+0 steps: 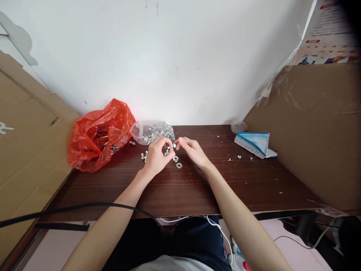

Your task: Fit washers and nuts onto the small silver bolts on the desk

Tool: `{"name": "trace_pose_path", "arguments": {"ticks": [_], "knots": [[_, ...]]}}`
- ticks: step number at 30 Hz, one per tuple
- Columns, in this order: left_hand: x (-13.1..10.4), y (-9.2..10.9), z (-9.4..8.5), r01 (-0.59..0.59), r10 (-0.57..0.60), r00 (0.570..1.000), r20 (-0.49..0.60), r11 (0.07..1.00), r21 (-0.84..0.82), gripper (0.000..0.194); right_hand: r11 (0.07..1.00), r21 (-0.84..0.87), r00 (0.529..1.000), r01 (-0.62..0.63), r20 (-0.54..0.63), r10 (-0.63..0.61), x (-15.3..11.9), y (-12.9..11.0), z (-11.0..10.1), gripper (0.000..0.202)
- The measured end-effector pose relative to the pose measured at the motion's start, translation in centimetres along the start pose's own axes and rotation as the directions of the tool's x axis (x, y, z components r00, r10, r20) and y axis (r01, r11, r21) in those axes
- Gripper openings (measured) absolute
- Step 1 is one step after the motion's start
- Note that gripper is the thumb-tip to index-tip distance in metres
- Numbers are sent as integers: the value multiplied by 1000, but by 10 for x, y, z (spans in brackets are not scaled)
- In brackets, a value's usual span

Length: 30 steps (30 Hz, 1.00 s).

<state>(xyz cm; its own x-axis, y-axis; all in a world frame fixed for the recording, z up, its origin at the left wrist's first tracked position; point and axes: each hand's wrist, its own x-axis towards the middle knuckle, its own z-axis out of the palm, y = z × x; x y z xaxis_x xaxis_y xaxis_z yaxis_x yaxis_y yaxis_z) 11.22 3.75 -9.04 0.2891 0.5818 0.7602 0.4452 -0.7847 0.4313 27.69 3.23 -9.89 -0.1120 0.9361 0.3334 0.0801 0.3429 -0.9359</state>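
My left hand point(160, 153) pinches a small metal bolt point(170, 146) between thumb and forefinger, above the dark wooden table point(186, 192). At the bolt's right end, the thumb and fingertips of my right hand point(192, 149) close on a small nut-like piece point(174, 145), too small to make out fully. Just below the hands lie flat round washers point(179, 165). Left of my left hand stand several small bolts point(143, 156), partly hidden by it. Behind the hands rests a clear plastic bag point(156, 131) full of small metal hardware.
A red plastic bag point(101, 135) sits at the left, beside a cardboard panel point(34, 124). On the right are a blue-and-white packet point(252, 143), a clear round container point(238, 125) and another cardboard panel point(310, 131). A black cable point(84, 205) crosses near the front edge.
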Motion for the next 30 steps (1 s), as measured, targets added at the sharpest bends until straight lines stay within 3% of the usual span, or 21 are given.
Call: {"name": "trace_pose_path", "arguments": {"ticks": [4, 9, 15, 19, 23, 26, 30], "knots": [[0, 0, 1, -28, 27, 999, 29, 1000, 10, 15, 1000, -14, 998, -15, 59, 16, 0, 2, 3, 63], [0, 3, 2, -62, 61, 996, 69, 998, 15, 16, 1000, 17, 997, -11, 75, 10, 0, 2, 4, 65], [0, 6, 2, -52, 51, 995, 82, 999, 9, 15, 999, -35, 996, -6, 83, 9, 0, 3, 3, 57], [0, 3, 1, -12, 12, 999, 34, 1000, -17, 16, 996, 89, 999, -33, 41, 30, -1, -1, -2, 26], [0, -1, 2, 32, -31, 999, 23, 999, -39, 16, 984, 172, 999, -47, -3, 48, -2, -5, -8, 38], [0, -1, 2, 33, -32, 999, 26, 999, -40, 16, 994, 99, 999, -36, -27, 39, -1, -3, -7, 30], [0, 0, 1, 14, -13, 999, 37, 1000, -6, 14, 999, -45, 1000, -4, 16, 4, 0, 1, -3, 44]]}}
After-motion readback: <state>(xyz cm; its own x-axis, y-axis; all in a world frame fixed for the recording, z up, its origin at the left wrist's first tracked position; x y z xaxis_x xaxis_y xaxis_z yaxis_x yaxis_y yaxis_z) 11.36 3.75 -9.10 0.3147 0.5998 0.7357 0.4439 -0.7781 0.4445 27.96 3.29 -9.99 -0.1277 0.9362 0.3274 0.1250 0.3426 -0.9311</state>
